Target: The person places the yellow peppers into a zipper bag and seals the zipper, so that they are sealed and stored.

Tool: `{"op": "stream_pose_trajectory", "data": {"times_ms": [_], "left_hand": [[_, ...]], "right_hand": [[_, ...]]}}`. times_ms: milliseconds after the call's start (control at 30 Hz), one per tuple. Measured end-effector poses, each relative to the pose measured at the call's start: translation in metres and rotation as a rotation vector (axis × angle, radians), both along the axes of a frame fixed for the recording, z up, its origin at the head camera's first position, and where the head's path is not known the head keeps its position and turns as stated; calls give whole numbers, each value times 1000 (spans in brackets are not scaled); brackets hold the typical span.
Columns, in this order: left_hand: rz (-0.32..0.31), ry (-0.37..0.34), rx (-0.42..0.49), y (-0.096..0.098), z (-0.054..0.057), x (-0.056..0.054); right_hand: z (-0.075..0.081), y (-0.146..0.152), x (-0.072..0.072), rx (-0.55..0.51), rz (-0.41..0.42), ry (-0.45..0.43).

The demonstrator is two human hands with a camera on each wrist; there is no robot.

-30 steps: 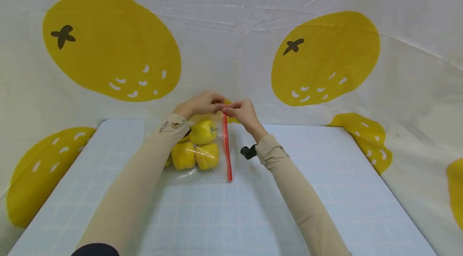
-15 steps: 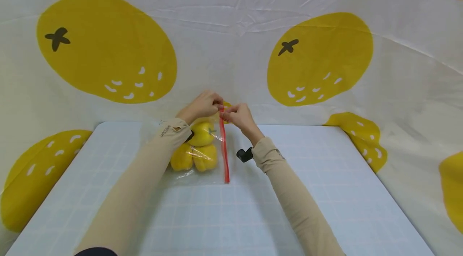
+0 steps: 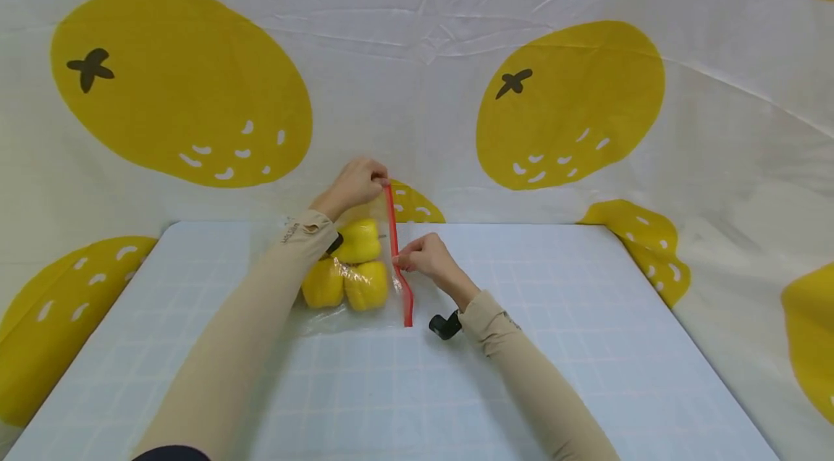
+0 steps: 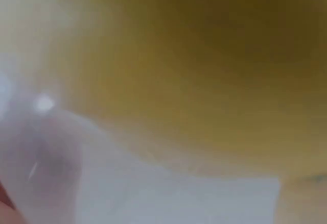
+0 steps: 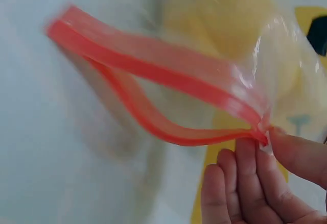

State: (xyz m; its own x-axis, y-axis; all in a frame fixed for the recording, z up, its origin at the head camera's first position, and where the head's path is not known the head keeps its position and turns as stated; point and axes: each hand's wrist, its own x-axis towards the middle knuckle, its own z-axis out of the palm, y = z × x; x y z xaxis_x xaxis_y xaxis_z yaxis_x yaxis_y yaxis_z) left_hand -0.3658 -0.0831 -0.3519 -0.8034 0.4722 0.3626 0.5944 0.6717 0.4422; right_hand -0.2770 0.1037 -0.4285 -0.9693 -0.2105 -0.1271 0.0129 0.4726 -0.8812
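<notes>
A clear zip bag [image 3: 331, 318] with yellow bell peppers [image 3: 365, 286] inside lies at the back of the table, its red zip strip [image 3: 392, 215] facing right. At the strip's far end, my left hand [image 3: 354, 186] pinches the bag's corner. My right hand [image 3: 430, 260] pinches the strip partway along, thumb against fingertips. In the right wrist view, the strip's two red edges [image 5: 158, 73] gape apart between that pinch and the near end. A small whitish piece [image 5: 265, 146] shows at the pinch. A blurred yellow pepper [image 4: 204, 81] fills most of the left wrist view.
The table has a pale blue checked cover [image 3: 391, 388]. Behind it hangs a white cloth [image 3: 404, 106] printed with large yellow fruit, which also runs along both sides. A black wrist camera [image 3: 445, 326] sits under the right cuff.
My right hand has slid along the red strip from beside the left hand toward me. The left hand stays at the far corner, shifting slightly left in view.
</notes>
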Motion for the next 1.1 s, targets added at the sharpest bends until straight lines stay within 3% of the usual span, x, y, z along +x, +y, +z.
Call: {"op": "stream_pose_trajectory", "data": {"times_ms": [200,433,633,767,933,1100], "left_hand": [[15,-10,17,-2,0,-3],[85,-69,24,-1,11,0],[63,-36,7,1,8,-4],[39,-27,21,1,7,-2],[-25,-97,62,-4,9,0],[-21,-158,35,-32,6,13]], "right_hand": [[-21,13,31,75,25,-22],[-37,19,60,196,47,-43],[-40,17,64,177,135,5],[-39,16,63,178,168,-16],[-38,21,60,194,179,-52],[-39,26,60,194,185,-66]]}}
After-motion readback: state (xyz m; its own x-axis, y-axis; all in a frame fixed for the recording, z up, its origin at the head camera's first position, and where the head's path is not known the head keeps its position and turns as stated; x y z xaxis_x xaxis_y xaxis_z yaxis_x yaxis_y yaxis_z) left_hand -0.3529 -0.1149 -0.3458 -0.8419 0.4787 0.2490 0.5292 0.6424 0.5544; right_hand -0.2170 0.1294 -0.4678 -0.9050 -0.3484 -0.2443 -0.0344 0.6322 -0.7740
